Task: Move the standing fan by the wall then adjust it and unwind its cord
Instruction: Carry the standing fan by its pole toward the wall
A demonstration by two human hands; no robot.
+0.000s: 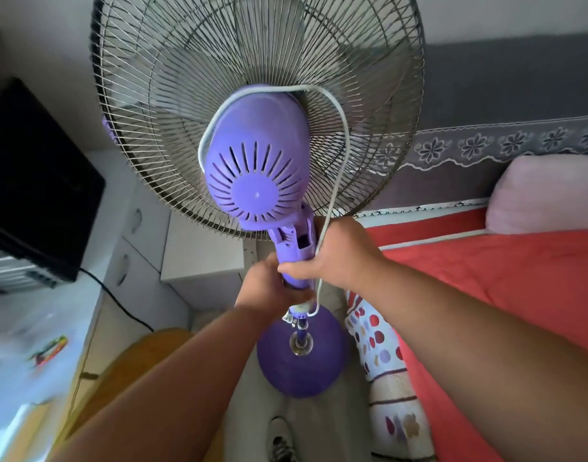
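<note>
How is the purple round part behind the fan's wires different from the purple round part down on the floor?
The motor cover is light purple; the base looks darker.
The motor cover has slots cut in a ring; the base looks smooth, with none.
The white cord loops over the motor cover, while the pole stands out of the base's middle.
The motor cover sits up high behind the wire cage; the base sits low at the floor.
Both are round, purple parts of one fan.

Both hands grip the purple fan's neck (297, 258), left hand (269, 288) just below the right hand (339, 258), whose fingers (322, 228) pin the white cord (339, 168) looping over the motor housing (256, 161).
</note>
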